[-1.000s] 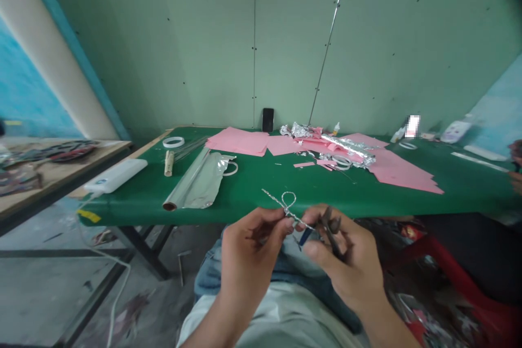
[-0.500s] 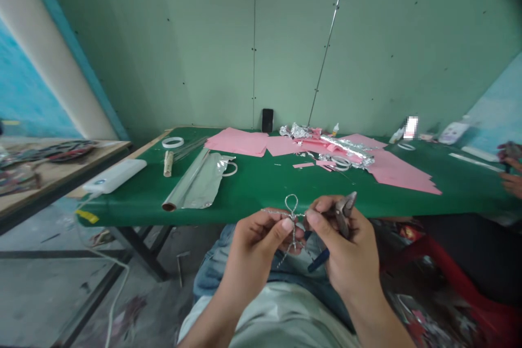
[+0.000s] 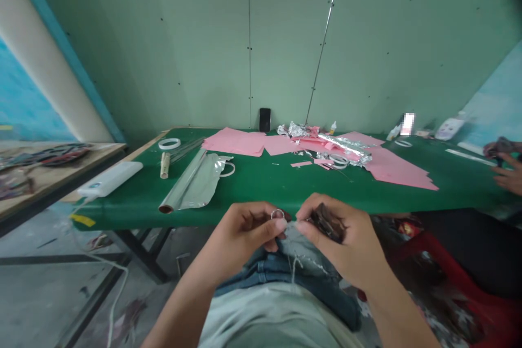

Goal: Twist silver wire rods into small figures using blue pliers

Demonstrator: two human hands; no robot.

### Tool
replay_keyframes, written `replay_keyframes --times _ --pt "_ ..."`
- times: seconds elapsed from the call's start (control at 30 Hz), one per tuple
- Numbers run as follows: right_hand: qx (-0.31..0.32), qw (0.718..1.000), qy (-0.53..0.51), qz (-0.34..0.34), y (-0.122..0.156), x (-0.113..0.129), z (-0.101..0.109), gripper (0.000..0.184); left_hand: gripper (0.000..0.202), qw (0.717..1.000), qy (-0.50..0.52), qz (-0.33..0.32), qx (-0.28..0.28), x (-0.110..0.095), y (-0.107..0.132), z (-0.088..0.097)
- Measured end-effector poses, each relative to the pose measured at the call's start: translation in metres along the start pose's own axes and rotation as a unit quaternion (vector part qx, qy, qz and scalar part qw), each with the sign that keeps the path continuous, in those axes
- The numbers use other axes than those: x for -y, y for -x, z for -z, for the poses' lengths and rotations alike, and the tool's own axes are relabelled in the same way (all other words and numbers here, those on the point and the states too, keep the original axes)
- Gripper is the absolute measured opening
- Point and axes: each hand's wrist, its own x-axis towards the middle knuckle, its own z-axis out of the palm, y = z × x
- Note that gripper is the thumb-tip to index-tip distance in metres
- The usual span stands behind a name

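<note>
Between my two hands, in front of my lap, is a twisted silver wire figure (image 3: 296, 259) with a round loop at its top and thin strands hanging below. My left hand (image 3: 248, 234) pinches it between thumb and fingers just beneath the loop. Close beside, my right hand (image 3: 346, 244) is closed around a pair of pliers (image 3: 327, 224), their metal jaws lying in the palm. The right thumb and forefinger press together near the wire; whether they also grip a strand is too blurred to tell.
On the green table (image 3: 253, 190) lie a foil roll (image 3: 185, 182), pink paper sheets (image 3: 234, 142), crumpled foil (image 3: 299, 130), tape rings and a white power bank (image 3: 110, 178) with a cable. A phone (image 3: 265, 119) leans on the wall. Another person's hand (image 3: 509, 171) shows at far right.
The wire figure has turned and dropped, its loop tipping left toward my left fingers. My right hand has rotated, so the pliers' jaws no longer point up and their handle is hidden.
</note>
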Motion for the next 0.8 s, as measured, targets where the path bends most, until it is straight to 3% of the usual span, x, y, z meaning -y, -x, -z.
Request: replay_keyframes --times 0.1,0.2,0.23,0.3,0.37,0.5,0.6,0.7,0.8 --pt "0.029 0.995 -0.096 -0.027 -0.004 -0.011 0.002 0.013 0.024 0.998 0.06 0.0 -0.012 0.002 -0.005 0.002" --pt "-0.022 0.984 -0.168 -0.064 -0.011 -0.037 0.002 0.03 0.023 0.983 0.161 -0.009 -0.09 0.008 -0.01 -0.001" --pt "-0.025 0.987 -0.135 -0.082 -0.016 -0.048 0.002 0.034 0.023 0.975 0.193 -0.011 -0.108 0.011 -0.012 -0.001" --pt "0.029 0.992 0.03 -0.115 -0.032 -0.071 0.001 0.036 0.023 0.959 0.251 -0.014 -0.128 0.016 -0.018 -0.001" --pt "0.101 0.966 0.196 -0.137 -0.054 -0.095 -0.002 0.037 0.023 0.944 0.298 -0.016 -0.143 0.023 -0.026 0.0" --pt "0.135 0.946 0.261 -0.137 -0.103 -0.145 -0.015 0.029 0.025 0.928 0.327 0.0 -0.177 0.034 -0.04 0.005" --pt "0.137 0.95 0.256 -0.112 -0.122 -0.171 -0.026 0.03 0.034 0.93 0.322 0.0 -0.18 0.038 -0.045 0.006" --pt "0.099 0.969 0.21 -0.08 -0.12 -0.173 -0.036 0.032 0.028 0.933 0.307 -0.024 -0.184 0.036 -0.046 0.006" --pt "0.044 0.992 0.114 -0.039 -0.099 -0.149 -0.044 0.033 0.028 0.94 0.266 -0.072 -0.201 0.029 -0.043 0.004"
